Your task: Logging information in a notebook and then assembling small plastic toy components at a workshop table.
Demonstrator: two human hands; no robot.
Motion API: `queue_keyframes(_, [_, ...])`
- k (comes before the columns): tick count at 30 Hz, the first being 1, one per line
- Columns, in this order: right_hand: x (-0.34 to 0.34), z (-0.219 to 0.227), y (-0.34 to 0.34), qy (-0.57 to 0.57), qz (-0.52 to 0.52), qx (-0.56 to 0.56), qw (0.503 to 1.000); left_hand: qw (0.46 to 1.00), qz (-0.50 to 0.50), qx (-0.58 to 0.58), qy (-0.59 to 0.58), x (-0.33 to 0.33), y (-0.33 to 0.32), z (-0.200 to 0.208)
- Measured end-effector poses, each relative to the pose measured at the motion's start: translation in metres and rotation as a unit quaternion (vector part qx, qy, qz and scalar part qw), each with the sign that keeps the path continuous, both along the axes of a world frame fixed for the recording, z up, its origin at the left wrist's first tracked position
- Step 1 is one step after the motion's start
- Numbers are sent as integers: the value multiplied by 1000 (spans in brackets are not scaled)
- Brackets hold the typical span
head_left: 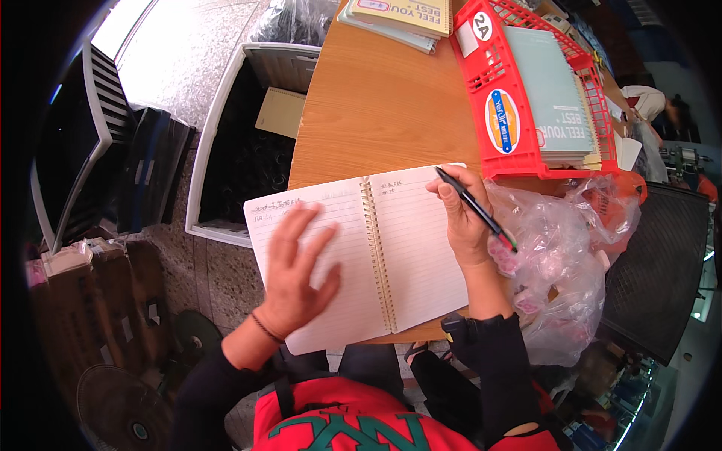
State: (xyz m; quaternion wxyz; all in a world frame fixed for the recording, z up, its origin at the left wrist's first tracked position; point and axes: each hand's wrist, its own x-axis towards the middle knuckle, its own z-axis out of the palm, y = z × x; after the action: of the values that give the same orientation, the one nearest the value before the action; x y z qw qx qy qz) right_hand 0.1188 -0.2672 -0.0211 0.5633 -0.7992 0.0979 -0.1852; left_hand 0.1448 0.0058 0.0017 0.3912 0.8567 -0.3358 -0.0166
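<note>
While the right hand (468, 225) grips a black pen (481, 213), the left hand (293, 270) spreads above an open notebook (421, 263)

Although motion blur softens its outline, the left hand shows its fingers and thumb apart, with nothing held between them. It is over the left page; whether it touches the paper cannot be told. A dark cord (267, 328) circles that wrist. The right hand is closed on the pen, thumb and fingers clamped around the barrel, beside the outer edge of the right page. The pen slants, one end toward the page and the other toward the person's right.

The notebook lies open at the near edge of the wooden table (376, 98), with its left page reaching out past the table's left edge. A spiral binding (380, 270) divides the ruled pages, and short lines of handwriting (277, 204) stand at the top of both.

Just right of the notebook sits a clear plastic bag (556, 331) with pink pieces inside. Toward the table's far right corner, a red basket (492, 159) holds pale green notebooks (538, 90); left of it, a stack of notebooks (398, 19) rests near the far edge. Beyond the left edge, a light-rimmed crate (218, 235) contains a beige notebook (282, 113).
</note>
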Motion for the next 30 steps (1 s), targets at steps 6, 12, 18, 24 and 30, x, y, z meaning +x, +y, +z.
queue_keyframes(6, [-73,22,-27,78,113,-350,927,849,203,-122,473,-15,99,-34])
queue_keyframes(12, [-119,7,-28,76,95,-354,927,837,207,-226,453,-47,58,56])
queue_keyframes(18, [-124,24,-55,55,47,68,995,862,89,-152,476,-74,-28,65])
queue_keyframes(24, [-144,8,-79,24,56,133,989,961,186,143,150,-87,-130,12])
queue_keyframes(30, [-153,26,-79,25,36,29,999,841,144,-163,494,-53,-105,-10])
